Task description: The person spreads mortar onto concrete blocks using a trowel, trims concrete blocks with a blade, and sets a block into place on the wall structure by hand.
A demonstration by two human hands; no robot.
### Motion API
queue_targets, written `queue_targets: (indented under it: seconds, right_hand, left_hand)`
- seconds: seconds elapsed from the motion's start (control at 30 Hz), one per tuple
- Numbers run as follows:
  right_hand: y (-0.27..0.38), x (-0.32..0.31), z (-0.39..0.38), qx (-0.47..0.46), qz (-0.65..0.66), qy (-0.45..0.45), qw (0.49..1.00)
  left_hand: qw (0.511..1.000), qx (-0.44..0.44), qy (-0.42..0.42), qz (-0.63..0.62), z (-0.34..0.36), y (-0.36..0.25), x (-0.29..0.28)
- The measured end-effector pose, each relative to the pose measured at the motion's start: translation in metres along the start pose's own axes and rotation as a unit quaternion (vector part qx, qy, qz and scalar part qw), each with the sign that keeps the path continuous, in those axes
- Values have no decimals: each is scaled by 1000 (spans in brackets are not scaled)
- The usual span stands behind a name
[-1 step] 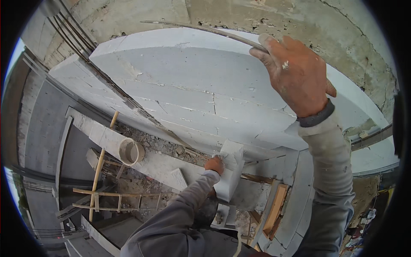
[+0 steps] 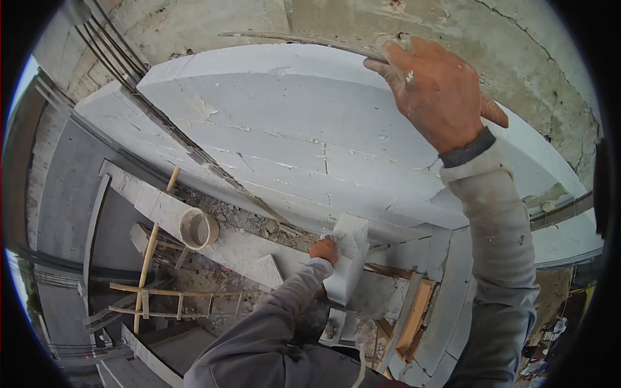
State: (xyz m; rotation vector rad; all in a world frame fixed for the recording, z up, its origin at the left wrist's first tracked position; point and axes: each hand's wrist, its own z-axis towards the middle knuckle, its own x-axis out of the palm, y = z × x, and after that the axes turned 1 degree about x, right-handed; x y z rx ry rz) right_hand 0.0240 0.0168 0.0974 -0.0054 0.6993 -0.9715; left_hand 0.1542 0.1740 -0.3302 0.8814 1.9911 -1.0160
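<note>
My right hand (image 2: 435,94), raised at the upper right, is closed around a long, thin-bladed tool (image 2: 304,41). Its narrow blade appears nearly edge-on and reaches left along the top of the white block wall (image 2: 284,110). A brown handle end sticks out behind my palm. Lower down, my left hand (image 2: 325,249) is closed at the left edge of a loose white block (image 2: 349,265); its fingertips are partly hidden. That block sits on the plank beside the wall's foot.
A round mortar-stained bucket (image 2: 198,229) stands on the long pale plank (image 2: 242,249), near a small white offcut (image 2: 270,270). Bamboo poles (image 2: 147,258) and a wooden ladder-like frame (image 2: 181,294) lie beyond its edge. Rebar (image 2: 162,119) crosses the wall; rough concrete (image 2: 491,39) rises behind it.
My right hand has shifted slightly left and up, and more of the tool's handle end shows behind it. My left hand and the loose block stay where they were.
</note>
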Motion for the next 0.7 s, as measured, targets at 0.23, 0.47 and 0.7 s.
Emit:
queue_targets:
  seconds: [0.23,0.47,0.7]
  right_hand:
    - [46,123,40,26,50,91,994]
    - [7,161,16,54,168,-44,983]
    - [92,114,-148,236,542,-301,748]
  left_hand:
    - [1000,19,-3,-8,3,7,8]
    - [995,96,-24,-5,19,-8,14]
    - [990,137,-21,40,32,28,36]
